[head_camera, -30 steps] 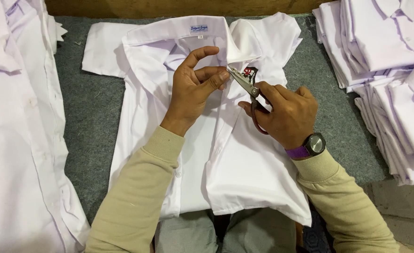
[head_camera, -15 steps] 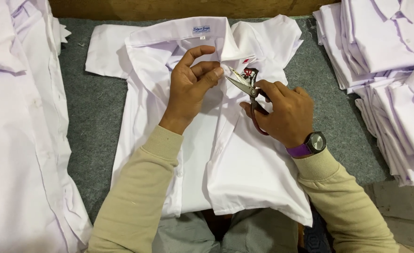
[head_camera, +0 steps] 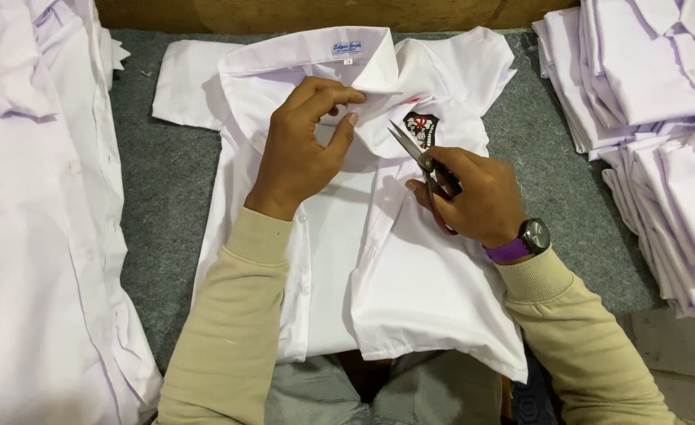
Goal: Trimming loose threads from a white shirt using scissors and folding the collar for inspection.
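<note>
A white short-sleeved shirt (head_camera: 410, 283) lies spread front-up on the grey felt table (head_camera: 166, 197). It has a collar label and a dark embroidered chest badge (head_camera: 421, 128). My left hand (head_camera: 304, 145) pinches the shirt fabric just below the collar, left of the badge. My right hand (head_camera: 473, 193), with a watch on a purple strap at the wrist, holds red-handled scissors (head_camera: 418, 161). Their blades are slightly apart and point up-left toward the badge. Both arms wear beige sleeves.
A heap of white shirts (head_camera: 33, 220) covers the table's left side. Stacks of folded white shirts (head_camera: 662, 118) stand at the right. A wooden edge (head_camera: 324, 12) runs along the back of the table.
My left hand has shifted its pinch on the fabric under the collar. The scissors have drawn back a little from my left fingers, and the chest badge now shows in full.
</note>
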